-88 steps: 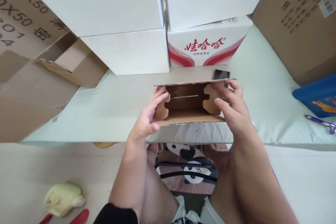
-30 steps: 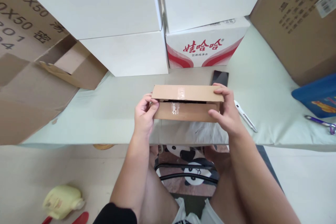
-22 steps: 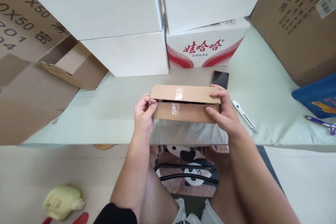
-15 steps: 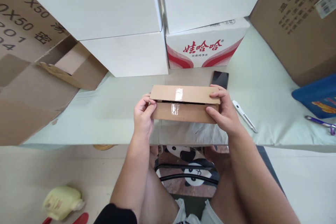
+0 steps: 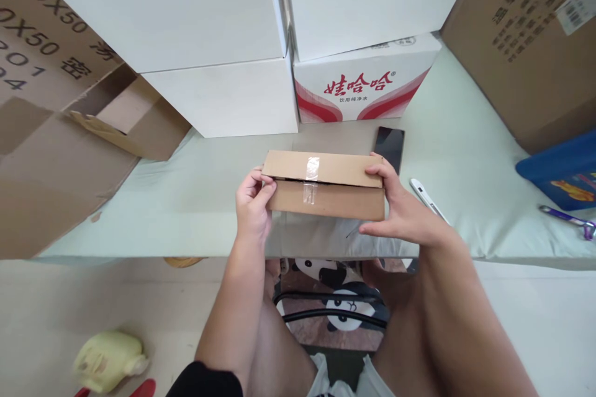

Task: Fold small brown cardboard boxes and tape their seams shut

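A small brown cardboard box [image 5: 326,189] with its lid folded down and a strip of clear tape across the seam sits near the front edge of the pale green table [image 5: 186,198]. My left hand [image 5: 251,208] grips its left end, thumb on the front corner and fingers curled behind. At the box's right end my right hand [image 5: 400,214] rests with the thumb on the top corner and the fingers spread below the front face.
White cartons [image 5: 218,43] and a red-and-white printed carton [image 5: 363,84] stand behind. A black phone [image 5: 390,144] and a white utility knife [image 5: 426,193] lie to the right. Brown cartons [image 5: 56,136] flank both sides; a blue box [image 5: 563,170] at far right.
The open box has been closed, its lid now folded down. In the last second the box shifted slightly left and my right hand slid down from the lid, its fingers loosening.
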A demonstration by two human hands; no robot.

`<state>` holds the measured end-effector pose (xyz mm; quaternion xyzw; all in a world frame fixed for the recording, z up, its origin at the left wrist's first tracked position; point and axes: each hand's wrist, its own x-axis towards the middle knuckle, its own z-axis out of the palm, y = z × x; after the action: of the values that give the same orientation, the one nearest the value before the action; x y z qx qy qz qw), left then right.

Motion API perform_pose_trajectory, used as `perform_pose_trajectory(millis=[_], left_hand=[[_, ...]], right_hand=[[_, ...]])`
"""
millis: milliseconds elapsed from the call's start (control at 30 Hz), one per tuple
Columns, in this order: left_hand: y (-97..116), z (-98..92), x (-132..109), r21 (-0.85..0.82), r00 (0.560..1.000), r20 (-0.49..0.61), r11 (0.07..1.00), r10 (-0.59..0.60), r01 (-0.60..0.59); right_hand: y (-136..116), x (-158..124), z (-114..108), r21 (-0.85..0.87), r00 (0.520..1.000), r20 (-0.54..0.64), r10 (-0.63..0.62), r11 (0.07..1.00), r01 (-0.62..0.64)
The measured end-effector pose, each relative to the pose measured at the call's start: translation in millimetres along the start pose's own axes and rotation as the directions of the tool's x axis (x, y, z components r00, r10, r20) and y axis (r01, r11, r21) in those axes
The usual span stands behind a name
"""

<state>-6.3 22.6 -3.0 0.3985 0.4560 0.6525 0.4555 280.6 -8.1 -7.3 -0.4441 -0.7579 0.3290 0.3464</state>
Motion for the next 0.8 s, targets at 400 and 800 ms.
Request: perform_pose_trajectory(millis=[400,800], left_hand=[[-11,2.1,-1,-0.092,0.972,-0.153,0.977,0.179,-0.195],[-10,-8.8,0,-0.127,0.987,0.084,0.981,-0.14,0.15]], right_hand=[[3,3,6,0.029,0.983,-0.184,-0.006,1.0,0.012],[-6,2,2,0.727,0.806,-0.066,0.588,0.581,-0.365]])
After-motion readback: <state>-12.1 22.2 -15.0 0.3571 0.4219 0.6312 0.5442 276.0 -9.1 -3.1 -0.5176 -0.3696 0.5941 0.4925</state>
